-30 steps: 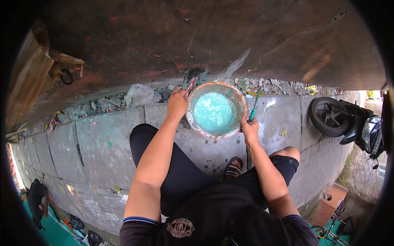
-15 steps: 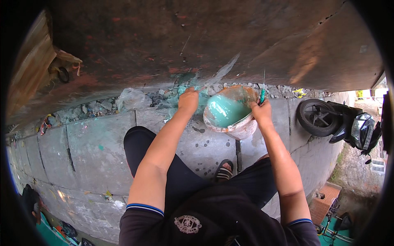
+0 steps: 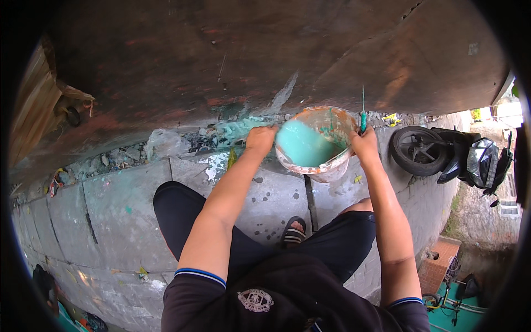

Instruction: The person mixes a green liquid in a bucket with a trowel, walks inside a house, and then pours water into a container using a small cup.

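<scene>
A whitish, paint-smeared bucket [image 3: 337, 167] stands tilted to the left in front of me, pale teal paint [image 3: 307, 145] pooled against its left side. My left hand [image 3: 261, 138] is closed at the bucket's left rim; its fingertips are partly hidden. On the opposite rim, my right hand [image 3: 363, 143] grips the bucket. A slim tool with a teal-coated handle and thin metal rod [image 3: 363, 113] points up from that hand; its exact kind is unclear. Just beyond my left hand, wet teal paint [image 3: 240, 128] covers the rubble by the wall.
A dark, stained wall [image 3: 221, 61] runs across the far side, with rubble and a clear plastic bag [image 3: 165, 144] along its foot. Grey paving slabs [image 3: 127, 205] lie under me. To the right is a parked black motorbike [image 3: 464, 160]; a brick block [image 3: 438, 264] sits lower right.
My left hand has come from the teal-wet rubble to the bucket's left rim. The bucket has shifted slightly and its paint has run to the left, baring more of the inner right wall.
</scene>
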Available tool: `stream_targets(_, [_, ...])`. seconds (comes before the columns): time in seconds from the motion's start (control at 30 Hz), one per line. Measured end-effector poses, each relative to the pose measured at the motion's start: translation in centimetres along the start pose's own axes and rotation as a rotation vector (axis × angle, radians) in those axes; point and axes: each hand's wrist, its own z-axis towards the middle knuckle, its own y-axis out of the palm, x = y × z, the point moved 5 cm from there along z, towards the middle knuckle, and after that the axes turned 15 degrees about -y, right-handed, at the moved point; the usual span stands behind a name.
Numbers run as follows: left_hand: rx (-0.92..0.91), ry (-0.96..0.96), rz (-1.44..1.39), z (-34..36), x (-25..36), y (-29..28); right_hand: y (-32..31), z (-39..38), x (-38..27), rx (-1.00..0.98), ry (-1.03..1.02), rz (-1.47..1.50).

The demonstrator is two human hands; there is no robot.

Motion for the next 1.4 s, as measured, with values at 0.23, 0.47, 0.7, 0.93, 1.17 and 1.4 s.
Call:
stream_targets(0.23, [0.015, -0.146, -0.055, -0.4, -3.1, -3.5, 2.9, -4.8, 5.0, 0.238, -0.004, 0.357])
stream_targets(0.47, [0.028, -0.269, -0.146, -1.3, -4.7, -8.2, 3.3, -6.9, 10.5, 0.396, 0.150, 0.778])
stream_targets(0.7, [0.115, -0.337, -0.161, -2.4, -5.2, -11.2, 10.1, -8.8, 8.6, 0.276, 0.224, 0.954])
stream_targets(0.93, [0.093, -0.393, -0.173, -2.6, -7.2, -11.4, 14.2, -11.0, 9.3, 0.232, 0.414, 1.239])
stream_targets(1.17, [0.037, -0.381, -0.255, -1.5, -6.4, -10.9, 13.9, -15.1, 17.8, 0.133, 0.445, 0.565])
stream_targets(1.4, [0.040, -0.337, -0.335, -0.4, -6.5, -9.6, 6.1, -13.2, 17.6, 0.077, 0.529, -0.019])
